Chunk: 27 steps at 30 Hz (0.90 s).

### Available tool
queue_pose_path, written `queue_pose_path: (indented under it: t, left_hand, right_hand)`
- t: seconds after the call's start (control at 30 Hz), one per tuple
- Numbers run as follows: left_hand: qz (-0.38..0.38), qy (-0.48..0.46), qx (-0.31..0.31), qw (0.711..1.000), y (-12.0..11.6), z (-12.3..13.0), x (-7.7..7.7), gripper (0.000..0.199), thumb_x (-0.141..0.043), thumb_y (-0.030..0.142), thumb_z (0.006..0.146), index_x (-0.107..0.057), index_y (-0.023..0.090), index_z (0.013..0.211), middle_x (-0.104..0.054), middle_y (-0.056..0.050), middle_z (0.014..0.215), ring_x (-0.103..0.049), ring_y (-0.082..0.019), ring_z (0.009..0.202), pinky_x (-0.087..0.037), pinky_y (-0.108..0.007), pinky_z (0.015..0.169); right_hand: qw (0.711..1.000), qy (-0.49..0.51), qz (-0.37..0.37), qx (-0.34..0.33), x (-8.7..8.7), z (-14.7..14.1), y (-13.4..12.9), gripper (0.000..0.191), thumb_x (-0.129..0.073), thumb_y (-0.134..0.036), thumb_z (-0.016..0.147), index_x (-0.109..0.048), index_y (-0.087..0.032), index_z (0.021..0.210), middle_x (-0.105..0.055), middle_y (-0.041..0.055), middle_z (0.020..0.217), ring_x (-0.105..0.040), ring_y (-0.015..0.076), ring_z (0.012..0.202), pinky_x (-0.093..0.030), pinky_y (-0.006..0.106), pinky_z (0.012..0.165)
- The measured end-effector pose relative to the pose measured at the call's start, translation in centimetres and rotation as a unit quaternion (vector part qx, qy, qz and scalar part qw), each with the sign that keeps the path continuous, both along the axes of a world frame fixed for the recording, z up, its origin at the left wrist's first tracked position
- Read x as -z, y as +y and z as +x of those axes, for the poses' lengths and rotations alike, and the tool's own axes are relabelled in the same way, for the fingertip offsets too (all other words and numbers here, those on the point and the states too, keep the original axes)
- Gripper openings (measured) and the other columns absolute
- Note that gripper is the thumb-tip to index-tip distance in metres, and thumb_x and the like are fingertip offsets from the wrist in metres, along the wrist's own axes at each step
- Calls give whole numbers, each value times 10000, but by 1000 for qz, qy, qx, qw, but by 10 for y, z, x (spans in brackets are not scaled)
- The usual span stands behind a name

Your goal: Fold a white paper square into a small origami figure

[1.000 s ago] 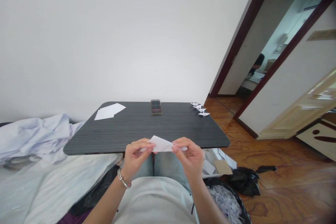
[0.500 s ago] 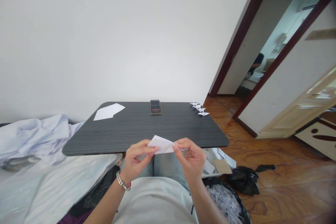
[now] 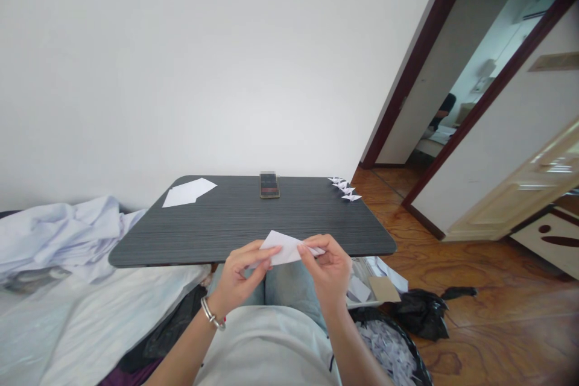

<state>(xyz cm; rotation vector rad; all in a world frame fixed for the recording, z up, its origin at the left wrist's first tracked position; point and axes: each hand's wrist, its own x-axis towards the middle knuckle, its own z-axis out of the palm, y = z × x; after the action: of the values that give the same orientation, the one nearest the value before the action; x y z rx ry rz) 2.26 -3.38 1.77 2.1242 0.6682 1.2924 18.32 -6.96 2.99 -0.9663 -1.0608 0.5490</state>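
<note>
A folded piece of white paper [image 3: 286, 248] is held between both hands, just over the near edge of the dark table [image 3: 235, 217]. My left hand [image 3: 242, 270] pinches its left part between thumb and fingers; a silver bangle is on that wrist. On the other side, my right hand [image 3: 329, 265] grips the right end, where a narrow pointed tip shows by the fingers. White sheets [image 3: 183, 194] lie at the table's back left. Several small folded paper pieces [image 3: 346, 190] stand in a row at the back right.
A phone [image 3: 269, 186] lies at the table's back middle. White cloth [image 3: 63, 229] is heaped at the left. Right of my legs are a box of papers [image 3: 359, 289], a black bag of paper scraps [image 3: 389, 350] and another black bag [image 3: 423, 313] on the wooden floor.
The paper has turned slightly and risen a little in my hands. My left fingers have shifted right along it, and my right hand has moved slightly up.
</note>
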Motion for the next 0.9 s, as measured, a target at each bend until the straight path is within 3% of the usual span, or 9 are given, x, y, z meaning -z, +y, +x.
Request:
queue_pose_path:
  t: [0.13, 0.27, 0.53, 0.9]
  left_hand:
    - [-21, 18, 1, 1000, 1, 1, -1, 290, -505, 160, 781, -624, 238, 1033, -651, -61, 955, -594, -159, 776, -450, -239, 681]
    - [-40, 29, 3, 999, 2, 2, -2, 289, -526, 166, 771, -621, 233, 1034, -645, -65, 968, -582, -172, 834, -445, -253, 726]
    - [-158, 11, -38, 987, 4, 9, 3, 248, -552, 223, 752, -648, 206, 980, -629, -57, 952, -588, -161, 790, -467, -235, 673]
    - [-238, -27, -39, 970, 9, 12, 4, 270, -580, 246, 711, -661, 167, 956, -617, -70, 935, -566, -149, 712, -476, -196, 530]
  right_hand:
    - [993, 73, -71, -61, 4, 3, 7, 121, -670, -225, 626, -628, -171, 725, -614, 0, 606, -532, 121, 515, -392, 214, 471]
    - [982, 98, -111, -119, 8, 6, 14, 99, -677, -234, 614, -623, -151, 620, -601, -14, 531, -487, 91, 451, -356, 196, 451]
    - [975, 131, -142, -106, 18, 4, 25, 146, -695, -259, 571, -604, -145, 573, -584, -28, 488, -467, 85, 426, -337, 198, 443]
    - [965, 172, -145, -132, 28, 5, 35, 141, -703, -222, 588, -586, -146, 571, -592, -34, 504, -500, 84, 454, -387, 195, 460]
